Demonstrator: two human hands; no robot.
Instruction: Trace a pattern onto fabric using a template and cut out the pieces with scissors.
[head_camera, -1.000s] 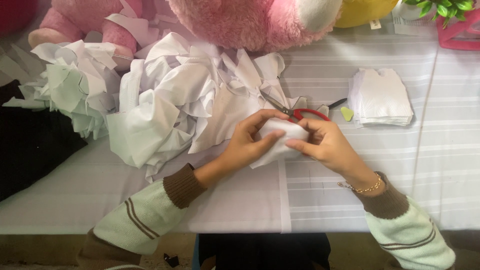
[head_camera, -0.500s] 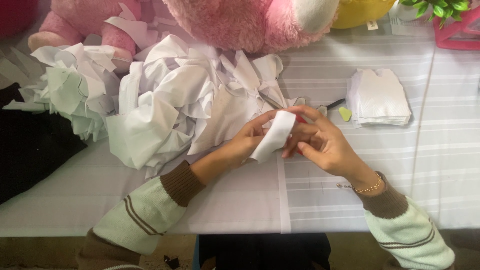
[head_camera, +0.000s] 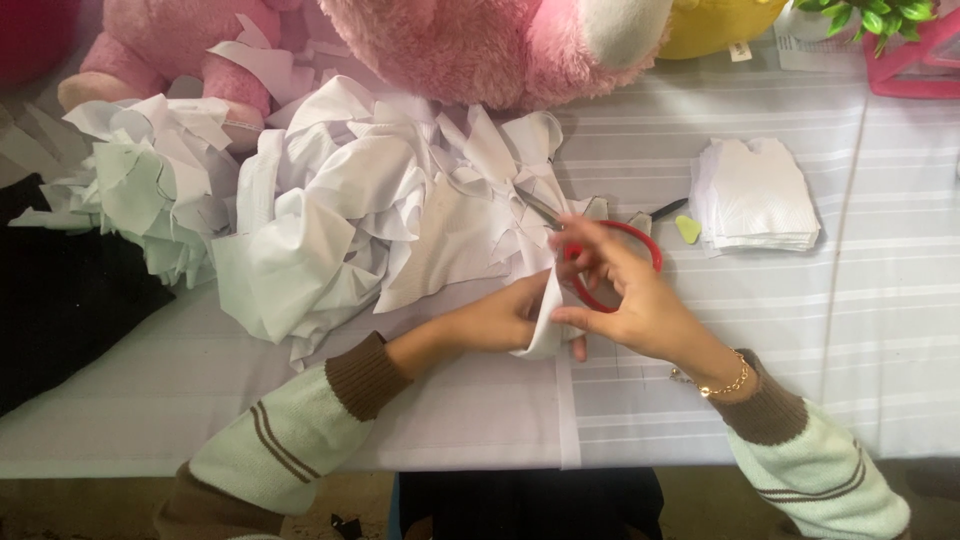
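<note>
Scene: A person seated at a bench (head_camera: 700, 400) spread with a striped white cloth works a small piece of white fabric (head_camera: 545, 320) between both hands, seen from above.

Left hand: The left hand (head_camera: 500, 318) has its grip closed on the near edge of the white fabric piece, thumb and fingers pinching it from the left, sleeve cuff brown over pale green.

Right hand: The right hand (head_camera: 625, 300) pinches the same piece from the other side with thumb and forefinger; its upper fingers curl by the loops of the red-handled scissors (head_camera: 610, 255), which lie on the bench beneath it. Whether a finger sits through a loop cannot be told. A gold bracelet (head_camera: 722, 382) circles the wrist.

Where the piece is: Held upright and folded between the two hands, just off the bench, at the near edge of the fabric heap.

Around it: A large heap of white fabric offcuts (head_camera: 380, 200) lies left of the hands; a neat stack of cut white shapes (head_camera: 755, 195) sits well apart to the right; pink plush toys (head_camera: 480, 40) line the far edge.

Risk: The scissor blades point into the heap close under the fingers, so a blind reach could nick a fingertip, in my judgement. The piece is small and lightly pinched; a slack grip could drop it among the offcuts, where white on white would hide it.
</note>
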